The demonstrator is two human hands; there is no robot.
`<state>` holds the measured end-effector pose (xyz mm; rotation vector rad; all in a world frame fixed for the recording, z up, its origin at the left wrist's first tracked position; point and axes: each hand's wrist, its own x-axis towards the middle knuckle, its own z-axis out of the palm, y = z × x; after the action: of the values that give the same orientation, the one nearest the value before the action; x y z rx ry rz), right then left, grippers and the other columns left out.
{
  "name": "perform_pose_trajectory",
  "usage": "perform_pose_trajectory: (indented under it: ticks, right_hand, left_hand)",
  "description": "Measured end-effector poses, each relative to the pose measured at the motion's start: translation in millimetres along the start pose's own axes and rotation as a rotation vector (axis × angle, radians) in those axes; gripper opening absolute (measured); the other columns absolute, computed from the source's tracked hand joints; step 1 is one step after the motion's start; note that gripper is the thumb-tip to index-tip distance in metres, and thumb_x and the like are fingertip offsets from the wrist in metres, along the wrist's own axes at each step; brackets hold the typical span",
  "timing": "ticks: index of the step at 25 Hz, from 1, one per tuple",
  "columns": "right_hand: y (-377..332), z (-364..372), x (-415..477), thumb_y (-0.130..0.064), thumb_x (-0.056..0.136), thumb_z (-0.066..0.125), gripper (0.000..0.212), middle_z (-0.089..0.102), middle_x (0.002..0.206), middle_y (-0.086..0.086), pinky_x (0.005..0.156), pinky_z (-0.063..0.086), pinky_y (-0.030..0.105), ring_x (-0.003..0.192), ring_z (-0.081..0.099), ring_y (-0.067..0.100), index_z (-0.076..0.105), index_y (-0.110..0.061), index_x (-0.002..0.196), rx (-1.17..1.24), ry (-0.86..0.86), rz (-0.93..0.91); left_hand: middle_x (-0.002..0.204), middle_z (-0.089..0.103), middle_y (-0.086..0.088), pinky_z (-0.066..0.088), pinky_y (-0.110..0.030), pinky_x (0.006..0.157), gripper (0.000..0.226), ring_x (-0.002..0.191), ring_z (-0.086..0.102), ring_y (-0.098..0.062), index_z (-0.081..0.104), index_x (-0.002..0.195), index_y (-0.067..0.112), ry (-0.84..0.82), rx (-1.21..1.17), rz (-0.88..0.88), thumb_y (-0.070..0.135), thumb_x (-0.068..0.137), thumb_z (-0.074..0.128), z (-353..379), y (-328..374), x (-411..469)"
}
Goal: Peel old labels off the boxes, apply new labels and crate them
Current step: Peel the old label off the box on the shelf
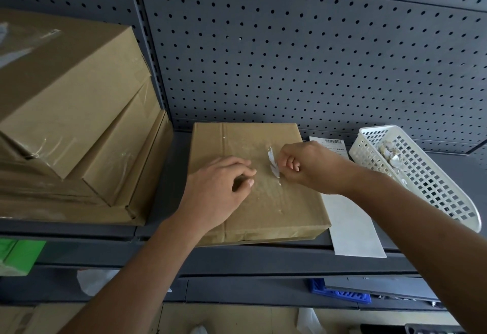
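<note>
Far left: a stack of cardboard boxes [73,112] on the dark shelf [163,189], upper ones lying askew on the lower, clear tape glinting on several faces. Below the shelf edge, a green object [18,254], only partly in view. Centre: one flat cardboard box [276,202] lies on the shelf, its back edge against the grey pegboard [290,57] and its near corner at the shelf front. The left hand [218,189] rests palm-down on the left half of the box top, fingers loosely bent and gripping nothing. It is pressing on the cardboard. Just to its right, a white label strip [272,161] stands up from the box top, torn and curled, its lower end still stuck down, with shiny adhesive residue around it. The right hand [308,165] pinches this strip between thumb and fingertips, other fingers curled in. Right of the box, partly tucked beneath it, lies a white sheet [353,228] with a barcode at its far end. Far right: a white slotted basket [427,183] sits tilted on the shelf and holds crumpled scraps [390,152] at its far end.
</note>
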<state>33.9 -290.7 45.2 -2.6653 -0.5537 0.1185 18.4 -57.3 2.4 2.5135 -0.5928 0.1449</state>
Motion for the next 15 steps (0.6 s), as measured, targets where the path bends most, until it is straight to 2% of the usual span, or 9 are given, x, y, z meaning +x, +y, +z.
perform_pose_trajectory:
  ticks: [4,8,12,15]
  right_hand:
    - [-4,0,-3,-0.013,0.084,0.07,0.002,0.065,0.076,-0.01,0.065,0.047,0.012,0.072,0.058,-0.003,0.069,-0.015,0.086,0.005,-0.071,-0.031]
    - [-8,4,2,-0.016,0.084,0.065,0.006,0.056,0.07,-0.016,0.068,0.05,0.024,0.066,0.054,0.001,0.066,-0.02,0.08,-0.122,-0.102,-0.045]
    - [-17,3,7,-0.014,0.087,0.059,0.005,0.051,0.074,-0.015,0.068,0.042,0.023,0.072,0.049,0.007,0.064,-0.014,0.086,-0.204,-0.157,-0.036]
    - [-13,2,8,-0.012,0.086,0.061,0.001,0.05,0.073,-0.016,0.065,0.038,0.019,0.07,0.05,0.008,0.06,-0.013,0.086,-0.174,-0.143,-0.033]
  left_hand:
    - [0.126,0.058,0.03,0.041,-0.017,0.082,0.023,0.117,0.05,0.007,0.071,0.114,0.039,0.0,0.007,0.0,0.044,0.096,0.057,1,0,0]
    - [0.126,0.058,0.031,0.038,-0.014,0.08,0.023,0.116,0.051,0.007,0.07,0.114,0.04,-0.001,0.018,-0.003,0.045,0.096,0.057,2,0,1]
    - [0.127,0.057,0.031,0.039,-0.017,0.081,0.024,0.116,0.05,0.006,0.07,0.115,0.039,-0.005,0.014,-0.011,0.045,0.096,0.056,2,0,1]
    - [0.128,0.056,0.032,0.046,-0.021,0.085,0.024,0.117,0.05,0.006,0.07,0.115,0.04,-0.01,0.015,-0.005,0.046,0.096,0.055,2,0,1]
